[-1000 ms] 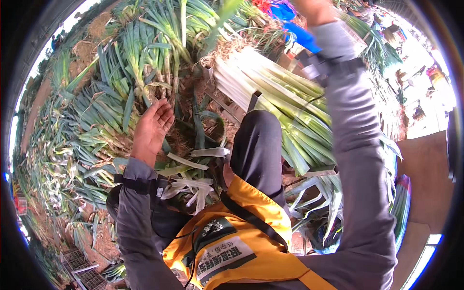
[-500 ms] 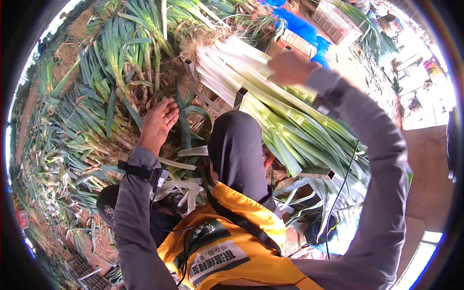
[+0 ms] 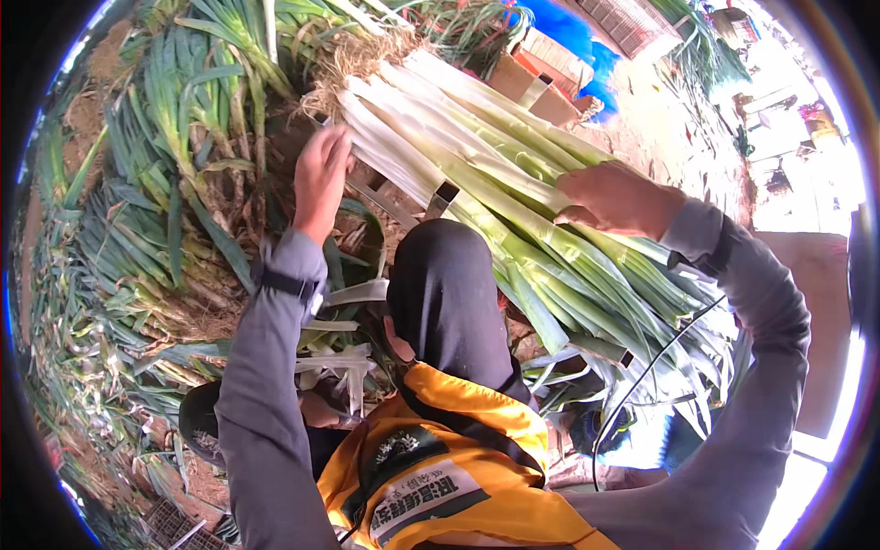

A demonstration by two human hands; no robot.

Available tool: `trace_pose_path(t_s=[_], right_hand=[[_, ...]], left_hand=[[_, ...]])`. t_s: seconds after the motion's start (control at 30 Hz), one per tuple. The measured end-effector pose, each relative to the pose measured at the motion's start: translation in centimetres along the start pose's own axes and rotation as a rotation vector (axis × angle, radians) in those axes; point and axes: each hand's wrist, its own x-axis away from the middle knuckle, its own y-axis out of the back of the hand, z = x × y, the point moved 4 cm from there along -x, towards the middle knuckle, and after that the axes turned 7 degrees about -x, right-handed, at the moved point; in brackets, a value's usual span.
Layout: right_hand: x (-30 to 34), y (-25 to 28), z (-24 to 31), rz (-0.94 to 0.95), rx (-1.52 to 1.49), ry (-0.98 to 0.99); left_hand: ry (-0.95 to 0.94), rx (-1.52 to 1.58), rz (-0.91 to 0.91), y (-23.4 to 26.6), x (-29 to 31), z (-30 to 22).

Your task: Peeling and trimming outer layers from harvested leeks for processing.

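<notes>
A thick bundle of leeks [image 3: 486, 174] lies aslant in a metal rack, white shanks and roots [image 3: 362, 60] to the upper left, green leaves [image 3: 605, 275] to the lower right. My right hand [image 3: 623, 197] lies on the bundle's far side, fingers bent over a pale green stalk. My left hand [image 3: 321, 179] is beside the root end, its fingers loosely curled and close to the outermost white shank. Nothing shows in that hand. The right palm is hidden from above.
Piles of untrimmed leeks [image 3: 174, 147] spread across the left. Square metal posts [image 3: 442, 197] stand up along the rack, beside my knee [image 3: 445, 284]. A cardboard box [image 3: 550, 78], blue plastic [image 3: 559, 32] and a plastic crate [image 3: 628, 32] sit at the far side.
My right hand has come down from above the bundle onto the stalks, nearer to me. My left hand has moved forward to the root end. The view has shifted slightly.
</notes>
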Motion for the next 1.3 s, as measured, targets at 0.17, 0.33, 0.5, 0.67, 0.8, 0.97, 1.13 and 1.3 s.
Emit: trace_pose_path(t_s=[0.17,0.33,0.5,0.67,0.8,0.97,1.13,1.3], right_hand=[[0.5,-0.3,1.2,-0.106,-0.002,-0.035],[0.2,-0.2,3.7,-0.089,0.022,-0.106],[0.1,-2.0,2.1,-0.269,0.052,-0.055],[0.7,-4.1,0.9,-0.487,-0.075,-0.031],[1.2,-4.8,0.2,-0.531,-0.173,-0.09],[1.8,-5.7,-0.6,-0.63,-0.184,-0.086],[0.5,-5.8,-0.3,-0.61,-0.339,-0.048],[1.3,-10.9,-5.3,-0.607,-0.995,-0.244]], left_hand=[[-0.456,-0.506,0.036,-4.6,-5.9,-1.0],[-0.664,-0.914,0.108,-6.7,-7.5,-1.3],[-0.7,-1.008,0.148,-7.4,-8.8,-1.2],[-0.67,-1.064,0.093,-8.1,-10.3,0.2],[-0.765,-1.114,0.08,-8.4,-9.4,0.4],[-0.706,-1.237,0.072,-9.2,-9.5,-0.6],[-0.762,-1.248,0.061,-7.2,-9.1,0.0],[-0.587,-0.958,-0.132,-5.5,-7.3,2.1]])
